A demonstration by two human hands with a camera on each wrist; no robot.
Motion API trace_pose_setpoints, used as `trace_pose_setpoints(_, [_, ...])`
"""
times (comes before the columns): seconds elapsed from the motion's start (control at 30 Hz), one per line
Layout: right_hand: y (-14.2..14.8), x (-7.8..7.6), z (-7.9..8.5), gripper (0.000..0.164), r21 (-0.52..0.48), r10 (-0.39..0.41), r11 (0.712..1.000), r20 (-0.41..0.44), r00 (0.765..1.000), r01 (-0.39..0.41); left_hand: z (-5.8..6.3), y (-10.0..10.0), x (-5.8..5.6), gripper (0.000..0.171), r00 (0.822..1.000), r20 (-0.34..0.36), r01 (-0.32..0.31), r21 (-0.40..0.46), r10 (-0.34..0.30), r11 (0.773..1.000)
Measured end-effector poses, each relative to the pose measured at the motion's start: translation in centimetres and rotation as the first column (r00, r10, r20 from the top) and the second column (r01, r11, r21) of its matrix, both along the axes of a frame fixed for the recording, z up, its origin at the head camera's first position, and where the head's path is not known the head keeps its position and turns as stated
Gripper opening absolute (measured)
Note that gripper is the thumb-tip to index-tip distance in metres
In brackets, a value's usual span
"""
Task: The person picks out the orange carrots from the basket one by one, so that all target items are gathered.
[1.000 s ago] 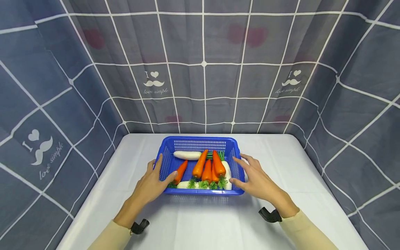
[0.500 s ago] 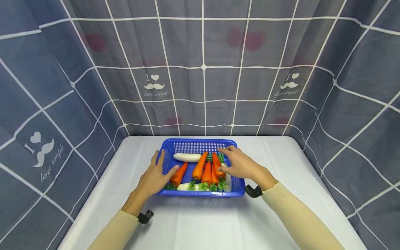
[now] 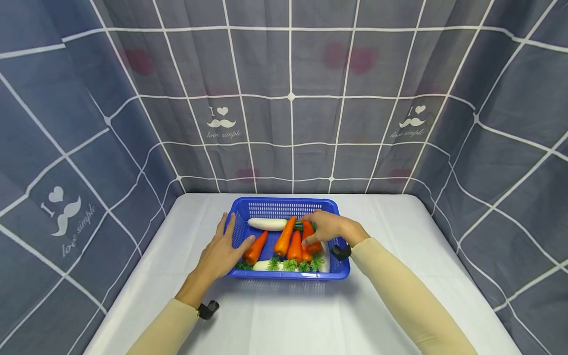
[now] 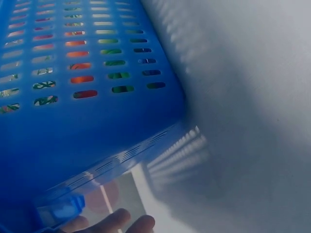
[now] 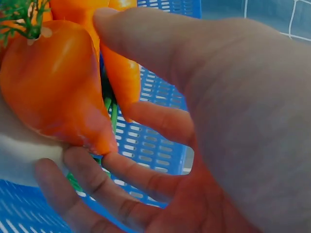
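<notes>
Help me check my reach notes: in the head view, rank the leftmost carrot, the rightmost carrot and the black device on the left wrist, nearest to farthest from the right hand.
1. Rightmost carrot: partly covered by the right hand, toward the basket's right side.
2. Leftmost carrot: toward the basket's left side.
3. Black device: lower left, outside the basket.

Gridded curtain (image 3: 266, 118), seemingly cloth-covered table (image 3: 288, 315)
</notes>
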State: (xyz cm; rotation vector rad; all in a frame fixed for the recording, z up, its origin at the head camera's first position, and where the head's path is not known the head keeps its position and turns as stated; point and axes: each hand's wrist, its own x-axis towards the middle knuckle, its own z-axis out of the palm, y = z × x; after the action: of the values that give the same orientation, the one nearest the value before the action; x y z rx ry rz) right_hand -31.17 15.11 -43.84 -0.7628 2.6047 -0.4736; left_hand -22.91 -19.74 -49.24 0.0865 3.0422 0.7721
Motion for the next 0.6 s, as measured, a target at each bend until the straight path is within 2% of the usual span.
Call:
trace_pose_setpoints(0.23, [-0.52, -0.42, -0.38, 0.078, 0.001, -0.008, 1.000, 0.043, 0.999, 0.008, -0.09, 0.05, -0.05, 0.114, 1.000, 0.007, -0.005, 0.005, 0.005, 1.000])
trace_pose_setpoints(0.37, [-0.60, -0.36, -0.62, 0.077, -0.029, -0.046, 0.998, 0.084, 0.995, 0.048, -0.13, 0.03, -0.07, 0.113, 1.000, 0.007, -0.009, 0.004, 0.009, 1.000])
trace_pose_setpoints(0.6, [-0.39, -0.13, -0.70, 0.077, -0.070, -0.057, 0.995, 0.113, 0.992, 0.065, -0.09, 0.03, -0.07, 0.112, 1.000, 0.015, -0.010, 0.001, 0.010, 1.000])
